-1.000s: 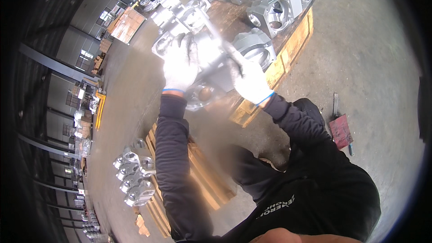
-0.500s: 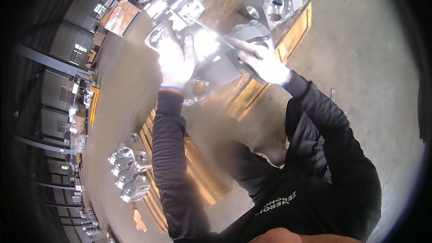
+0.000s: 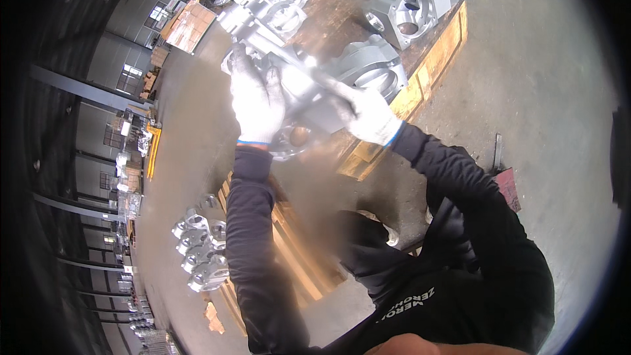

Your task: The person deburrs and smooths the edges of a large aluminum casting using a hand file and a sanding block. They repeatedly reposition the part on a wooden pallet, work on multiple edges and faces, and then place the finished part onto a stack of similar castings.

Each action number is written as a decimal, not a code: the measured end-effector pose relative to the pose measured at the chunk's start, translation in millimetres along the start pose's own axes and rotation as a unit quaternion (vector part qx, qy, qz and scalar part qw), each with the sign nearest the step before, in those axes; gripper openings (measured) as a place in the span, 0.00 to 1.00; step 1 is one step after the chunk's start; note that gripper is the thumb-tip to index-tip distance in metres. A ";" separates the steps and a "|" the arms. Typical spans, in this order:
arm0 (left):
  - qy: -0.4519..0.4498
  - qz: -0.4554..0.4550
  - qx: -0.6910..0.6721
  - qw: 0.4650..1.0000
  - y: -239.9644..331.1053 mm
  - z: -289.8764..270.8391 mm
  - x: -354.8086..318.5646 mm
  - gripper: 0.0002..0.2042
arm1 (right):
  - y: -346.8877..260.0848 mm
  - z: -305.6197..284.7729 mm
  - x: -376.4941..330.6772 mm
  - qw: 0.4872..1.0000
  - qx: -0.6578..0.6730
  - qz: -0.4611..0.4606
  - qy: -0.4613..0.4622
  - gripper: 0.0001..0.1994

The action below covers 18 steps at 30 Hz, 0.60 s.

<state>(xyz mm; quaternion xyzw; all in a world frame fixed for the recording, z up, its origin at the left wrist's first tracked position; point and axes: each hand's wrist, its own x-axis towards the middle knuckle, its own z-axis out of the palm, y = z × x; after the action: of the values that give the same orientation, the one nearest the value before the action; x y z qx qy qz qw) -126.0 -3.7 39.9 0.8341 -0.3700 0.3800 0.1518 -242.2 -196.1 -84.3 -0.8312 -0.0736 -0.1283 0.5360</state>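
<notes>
yellow rails (image 3: pixel 153 151): on the floor well to the left of the wooden platform (image 3: pixel 434 66)
boxed stack (image 3: pixel 189 26): brown, left of the platform and well apart from its far part
silver castings (image 3: pixel 200 250): grouped left of the platform, toward the person and lower than its top
brown scrap (image 3: pixel 212 317): on the floor, also on the person's side of the platform, farther from it than the castings
left hand (image 3: pixel 256 108): white glove, at the platform's left side, fingers laid out straight on the bright metal part (image 3: pixel 315 112), thumb held apart from them
slatted pallet (image 3: pixel 299 243): low, on the person's side of the platform
bright metal part: at the platform's near left end, between both hands, its upper face washed out by glare
right hand (image 3: pixel 371 115): white glove, above the platform's near edge, fingers curled at the part; cannot tell what they pinch
arched casting (image 3: pixel 378 69): on the platform, just beyond the right hand
holed castings (image 3: pixel 414 10): crowded along the platform's far end
red sheet (image 3: pixel 507 189): on the floor right of the platform, well apart
</notes>
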 end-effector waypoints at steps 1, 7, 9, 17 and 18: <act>-0.010 0.005 0.002 1.000 0.0 -0.9 0.2 0.35 | -1.0 11.7 1.5 0.997 0.038 -0.045 0.054 0.33; -0.128 0.146 0.192 0.962 -2.8 -19.9 18.1 0.29 | -33.3 83.0 -2.8 0.927 0.197 -0.108 0.301 0.31; -0.133 0.201 0.183 0.953 -2.4 -24.4 28.3 0.24 | -51.2 93.6 -3.7 0.897 0.371 -0.014 0.241 0.29; -0.279 0.126 0.181 0.935 -0.3 -26.3 43.1 0.26 | -103.7 64.9 4.8 0.903 0.315 0.042 0.288 0.25; -0.282 0.122 0.182 0.934 -0.1 -24.5 42.3 0.27 | -102.9 63.2 6.0 0.916 0.257 0.011 0.307 0.25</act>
<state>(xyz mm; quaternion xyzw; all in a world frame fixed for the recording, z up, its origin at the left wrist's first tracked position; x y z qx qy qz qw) -120.2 -11.7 87.7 0.8686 -0.4209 0.2062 -0.1609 -254.7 -96.0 -17.6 -0.5853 0.0737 -0.3481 0.7286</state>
